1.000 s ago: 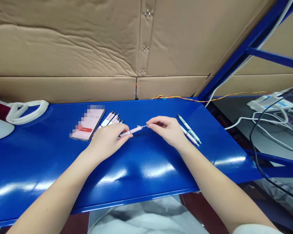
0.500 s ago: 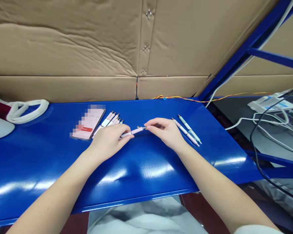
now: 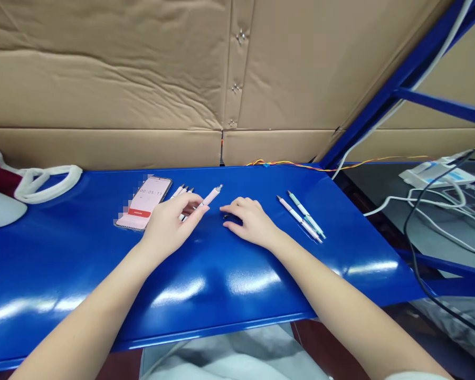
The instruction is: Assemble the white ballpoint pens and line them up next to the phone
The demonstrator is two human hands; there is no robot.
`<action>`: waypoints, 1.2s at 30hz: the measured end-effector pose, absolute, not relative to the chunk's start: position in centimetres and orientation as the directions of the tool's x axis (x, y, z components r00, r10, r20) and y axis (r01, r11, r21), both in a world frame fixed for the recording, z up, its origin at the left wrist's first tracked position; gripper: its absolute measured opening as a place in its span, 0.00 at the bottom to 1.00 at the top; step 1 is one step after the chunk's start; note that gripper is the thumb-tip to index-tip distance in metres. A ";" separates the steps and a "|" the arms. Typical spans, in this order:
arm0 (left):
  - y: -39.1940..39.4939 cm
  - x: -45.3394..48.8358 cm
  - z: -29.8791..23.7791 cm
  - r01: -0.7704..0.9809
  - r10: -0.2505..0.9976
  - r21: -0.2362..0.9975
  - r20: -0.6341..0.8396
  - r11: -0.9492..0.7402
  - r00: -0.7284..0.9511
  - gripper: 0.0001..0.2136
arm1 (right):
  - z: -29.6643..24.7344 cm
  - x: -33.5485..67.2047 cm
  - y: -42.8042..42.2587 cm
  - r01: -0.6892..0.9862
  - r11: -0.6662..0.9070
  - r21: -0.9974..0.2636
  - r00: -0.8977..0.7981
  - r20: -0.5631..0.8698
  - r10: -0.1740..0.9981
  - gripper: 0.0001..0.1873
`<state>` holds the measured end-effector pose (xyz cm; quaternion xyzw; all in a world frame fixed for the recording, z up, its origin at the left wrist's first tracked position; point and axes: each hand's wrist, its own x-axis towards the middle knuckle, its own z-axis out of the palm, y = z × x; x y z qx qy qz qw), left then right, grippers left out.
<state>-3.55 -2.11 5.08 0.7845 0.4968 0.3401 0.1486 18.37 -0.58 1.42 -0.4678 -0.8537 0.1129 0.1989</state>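
Observation:
My left hand (image 3: 169, 224) is closed on a pink pen barrel (image 3: 209, 197), which points up and to the right above the blue shelf (image 3: 83, 264). My right hand (image 3: 250, 221) rests on the shelf just right of it, fingers curled downward over a small dark piece (image 3: 226, 216); whether the fingers pinch it is hidden. Behind my left hand lie several pink pens (image 3: 183, 191). To the right of my right hand lie three assembled pens (image 3: 302, 217), pink and green.
A phone (image 3: 144, 202) with a timer screen lies left of the pink pens. A white bag with handles (image 3: 31, 182) sits at the far left. Cardboard lines the back wall. Cables (image 3: 427, 211) and a power strip (image 3: 433, 170) lie at the right.
My hands have parted. The left hand lifted the pink barrel and tilted its tip upward; the right hand let go of the pen's tip and dropped to the shelf.

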 end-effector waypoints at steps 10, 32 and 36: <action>-1.8 -3.7 4.6 0.707 0.809 0.451 0.506 -0.545 0.300 0.11 | 1.2 18.8 -0.5 0.688 0.528 -0.498 -0.449 0.279 0.849 0.06; -1.3 -3.7 3.7 0.743 0.746 0.236 0.457 -0.626 0.484 0.12 | 3.0 18.4 -2.0 0.253 0.311 -0.916 -0.125 0.288 0.950 0.04; -1.3 -3.7 3.7 0.741 0.743 0.238 0.466 -0.628 0.480 0.12 | 3.0 18.5 -2.0 0.256 0.304 -0.918 -0.121 0.282 0.952 0.05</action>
